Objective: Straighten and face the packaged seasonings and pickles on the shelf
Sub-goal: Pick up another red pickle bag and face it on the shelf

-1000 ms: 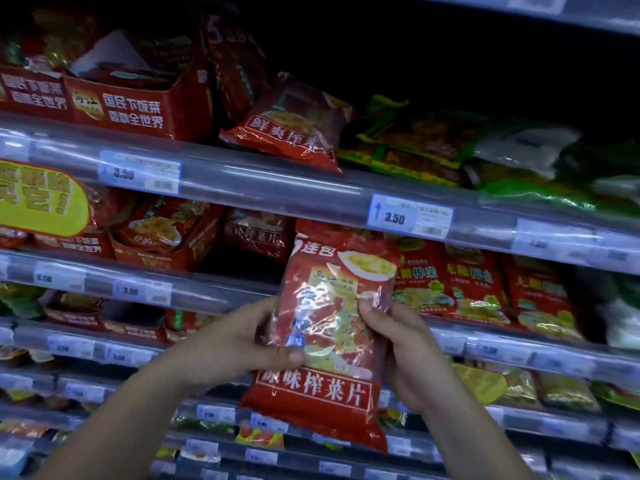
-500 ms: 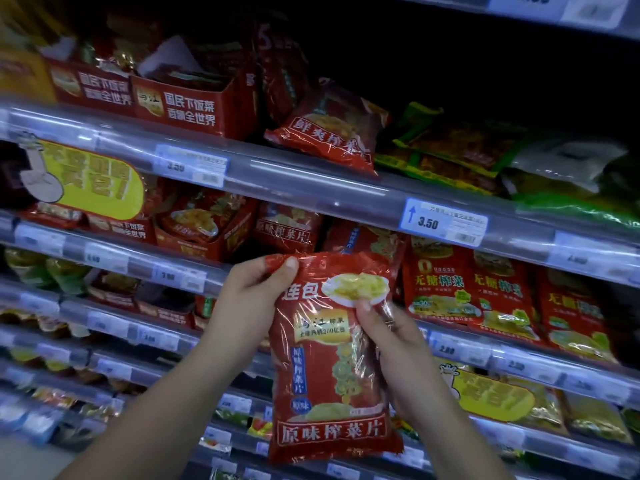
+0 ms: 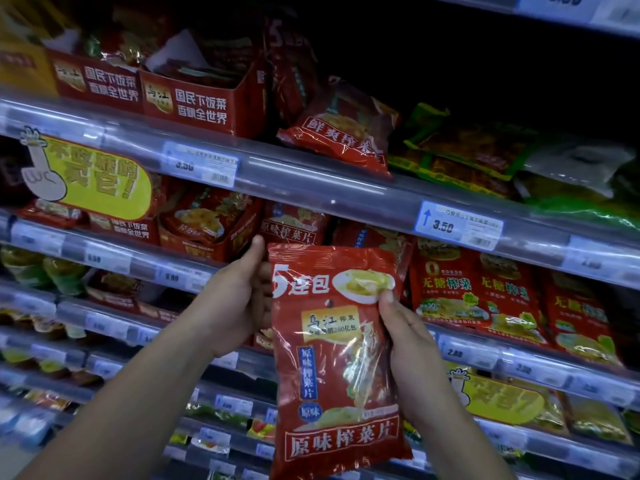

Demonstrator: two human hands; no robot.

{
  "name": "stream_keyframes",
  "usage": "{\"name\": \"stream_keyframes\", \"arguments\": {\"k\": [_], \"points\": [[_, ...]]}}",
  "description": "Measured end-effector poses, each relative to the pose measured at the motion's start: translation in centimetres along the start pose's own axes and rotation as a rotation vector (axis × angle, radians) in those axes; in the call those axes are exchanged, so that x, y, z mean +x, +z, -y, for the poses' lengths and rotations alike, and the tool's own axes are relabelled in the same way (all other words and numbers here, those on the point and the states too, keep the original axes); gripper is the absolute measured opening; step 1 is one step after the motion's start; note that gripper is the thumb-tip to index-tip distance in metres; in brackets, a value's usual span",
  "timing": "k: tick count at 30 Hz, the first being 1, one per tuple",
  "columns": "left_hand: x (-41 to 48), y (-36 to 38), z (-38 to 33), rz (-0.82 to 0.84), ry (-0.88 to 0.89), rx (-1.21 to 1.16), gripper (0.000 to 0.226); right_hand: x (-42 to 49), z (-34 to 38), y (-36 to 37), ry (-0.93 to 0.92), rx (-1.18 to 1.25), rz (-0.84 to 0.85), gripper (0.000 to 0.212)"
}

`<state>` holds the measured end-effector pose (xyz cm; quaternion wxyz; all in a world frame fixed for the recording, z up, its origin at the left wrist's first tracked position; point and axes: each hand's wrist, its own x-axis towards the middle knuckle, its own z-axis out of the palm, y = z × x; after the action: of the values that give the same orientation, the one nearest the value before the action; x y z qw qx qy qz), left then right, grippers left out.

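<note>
The red packet (image 3: pixel 337 358) in front reads "5连包" across its top, "乌江榨菜" on a yellow panel, and "原味榨菜片" down a blue strip and again in large characters along the bottom. On the top shelf the red cartons (image 3: pixel 201 105) carry "乌江" and "国民下饭菜 香飘全世界", and the slumped packet (image 3: pixel 341 136) beside them shows "鲜爽榨菜". On the shelf rails, the left tag (image 3: pixel 201 164) and the arrow tag (image 3: pixel 459 225) read "3.50", the lower tag (image 3: pixel 453 353) reads "2.80", and the right-hand packets (image 3: pixel 450 296) read "无糖榨菜".

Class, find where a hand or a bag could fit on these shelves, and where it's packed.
Free: the dark room above the flat green packs, right of the leaning red pack. Crowded: the shelf below, red carton to sugar-free packs.
</note>
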<state>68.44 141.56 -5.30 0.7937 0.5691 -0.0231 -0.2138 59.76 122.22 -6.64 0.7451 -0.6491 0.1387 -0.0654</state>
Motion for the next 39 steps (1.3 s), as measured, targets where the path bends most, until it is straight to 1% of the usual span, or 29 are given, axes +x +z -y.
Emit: {"name": "stream_keyframes", "arguments": {"k": [2,3,4,6,7,9,13,16,18,20,21,22,24,26,27,28,31,32,33,36,37,39], "points": [[0.4,-0.4,-0.2,-0.003,0.057,0.053,0.078,0.3,0.0,0.1,0.033,0.055,-0.056,0.031],[0.5,-0.5,-0.2,-0.006,0.089,0.089,0.076,0.5,0.0,0.1,0.040,0.081,-0.081,0.029],[0.4,-0.5,-0.3,-0.011,0.132,0.147,0.067,0.8,0.0,0.0,0.038,0.099,-0.098,0.027],[0.0,-0.4,0.0,0.007,0.287,0.308,0.038,1.2,0.0,0.1,0.040,0.090,-0.113,0.021],[-0.1,-0.4,0.2,0.002,0.363,0.343,0.026,1.3,-0.1,0.1,0.045,0.080,-0.112,0.019],[0.2,-0.7,0.5,-0.040,0.414,0.315,0.020,1.5,-0.1,0.4,0.054,0.081,-0.106,0.022],[1.2,-1.2,0.4,0.001,0.351,0.173,0.023,2.3,-0.7,0.7,0.094,0.129,-0.040,0.037],[1.8,-1.5,0.4,0.020,0.306,0.103,0.023,2.9,-1.0,0.6,0.176,0.171,0.016,0.044],[2.4,-1.7,0.3,0.033,0.276,0.044,0.020,2.8,-1.2,0.8,0.242,0.189,0.107,0.055],[2.7,-1.6,0.1,0.034,0.245,0.000,0.018,2.7,-2.2,1.0,0.292,0.066,0.259,0.075],[3.0,-1.7,0.1,0.030,0.233,-0.022,0.017,2.5,-2.7,1.1,0.304,-0.021,0.338,0.080],[3.1,-1.8,-0.2,0.012,0.216,-0.049,0.018,2.5,-3.2,1.2,0.286,-0.094,0.368,0.074],[3.5,-2.3,-0.8,-0.064,0.230,-0.031,0.021,2.9,-3.4,1.5,0.215,-0.170,0.329,0.061],[4.1,-3.3,-1.3,-0.104,0.282,0.057,0.021,3.4,-2.7,2.1,0.115,-0.167,0.273,0.055],[4.5,-3.9,-1.4,-0.106,0.294,0.121,0.016,3.8,-2.4,2.2,0.065,-0.151,0.240,0.054],[4.5,-4.2,-1.7,-0.088,0.272,0.203,0.005,4.2,-2.0,2.5,0.017,-0.144,0.218,0.050],[4.5,-4.5,-1.8,0.153,0.170,0.562,0.029,5.7,-1.1,3.8,-0.074,-0.166,0.139,0.038],[4.4,-4.4,-1.9,0.186,0.164,0.632,0.036,6.3,-0.9,4.2,-0.092,-0.178,0.111,0.039],[4.5,-4.4,-1.9,0.182,0.187,0.674,0.041,6.8,-0.6,4.6,-0.105,-0.197,0.091,0.041],[5.4,-4.4,-2.5,0.063,0.336,0.767,0.049,8.0,0.4,5.5,-0.132,-0.305,0.064,0.043],[5.8,-4.2,-2.7,0.017,0.393,0.829,0.050,8.5,0.9,5.7,-0.154,-0.351,0.033,0.040],[6.3,-3.6,-2.9,-0.126,0.496,0.948,0.060,9.7,1.6,6.2,-0.204,-0.387,-0.055,0.040]]}}
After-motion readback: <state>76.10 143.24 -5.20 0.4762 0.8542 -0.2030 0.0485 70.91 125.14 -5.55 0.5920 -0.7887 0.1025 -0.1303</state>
